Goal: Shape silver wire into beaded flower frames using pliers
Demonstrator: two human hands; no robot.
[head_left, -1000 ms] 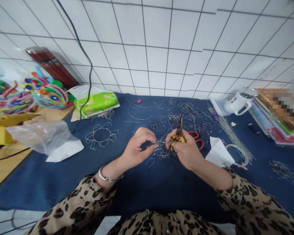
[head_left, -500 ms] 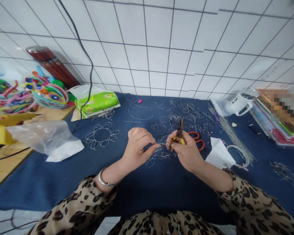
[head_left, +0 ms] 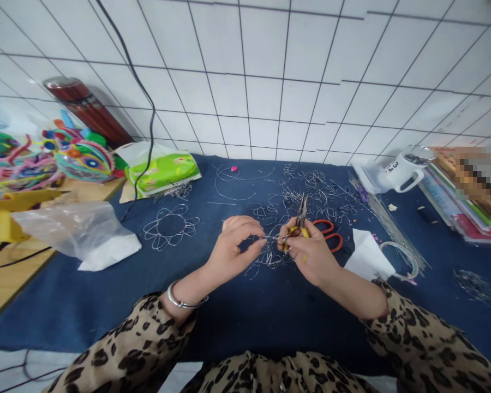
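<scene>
Over a dark blue cloth [head_left: 106,295], my left hand [head_left: 233,248] pinches one end of a thin silver wire piece [head_left: 272,239]. Its fingers are closed on the wire. My right hand [head_left: 309,254] grips yellow-handled pliers [head_left: 300,215] whose jaws point up and away, and its fingertips also pinch the same wire. The two hands are a few centimetres apart. More bent wire pieces [head_left: 270,259] lie on the cloth right below them.
A wire flower [head_left: 171,225] lies left of the hands. Orange-handled scissors [head_left: 329,232], white paper [head_left: 366,254], straight wires [head_left: 387,224] and a white mug [head_left: 403,166] sit to the right. A green packet [head_left: 161,172], plastic bag [head_left: 73,226], yellow glue gun [head_left: 8,210] and coloured crafts [head_left: 82,161] are left.
Both hands have shifted slightly while working the wire; the left fingers have re-pinched it. The pliers stay upright in the right hand.
</scene>
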